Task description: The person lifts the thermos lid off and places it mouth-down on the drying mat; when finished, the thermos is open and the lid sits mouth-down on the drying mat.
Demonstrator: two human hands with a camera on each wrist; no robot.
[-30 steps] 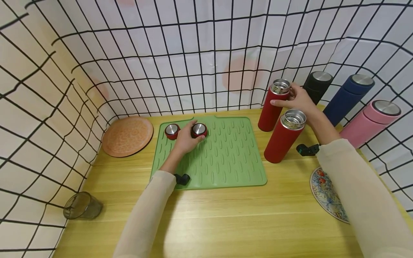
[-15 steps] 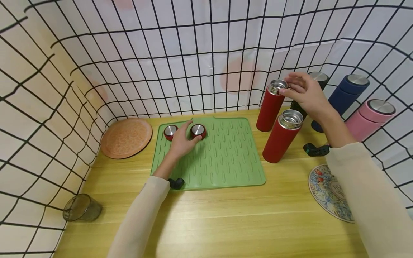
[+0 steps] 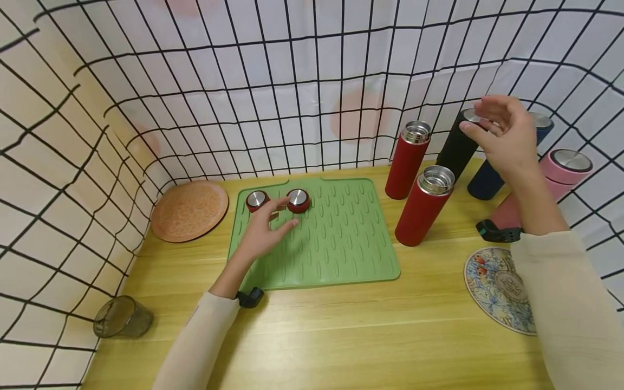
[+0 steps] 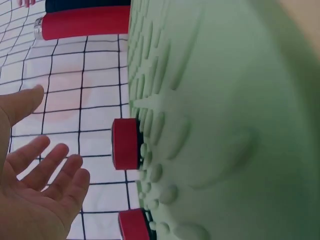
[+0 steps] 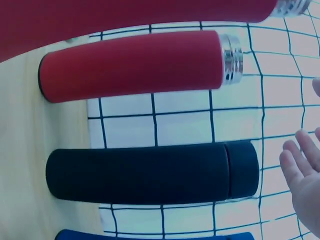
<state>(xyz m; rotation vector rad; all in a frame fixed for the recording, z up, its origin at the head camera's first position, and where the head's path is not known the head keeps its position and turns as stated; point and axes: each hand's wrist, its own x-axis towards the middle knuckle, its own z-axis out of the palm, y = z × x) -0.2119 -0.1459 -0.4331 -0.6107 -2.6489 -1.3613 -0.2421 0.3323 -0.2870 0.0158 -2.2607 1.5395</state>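
My left hand hovers over the green mat, fingers relaxed and spread, holding nothing. Just beyond its fingers sit two red bottle lids with steel tops, a right one and a left one. In the left wrist view the hand is apart from both lids. My right hand is raised by the top of a capped black thermos, fingers loosely bent. The right wrist view shows a gap between that hand and the thermos. Two lidless red thermoses, one behind and one in front, stand upright.
A navy thermos and a pink thermos, both capped, stand at the right, partly behind my right arm. A patterned round mat lies below them. Left are an orange-brown round plate and a glass. Black grid panels enclose the table.
My right hand has let go of the rear red thermos and moved right, to the black thermos's top. My left hand has drawn back from the right lid toward me.
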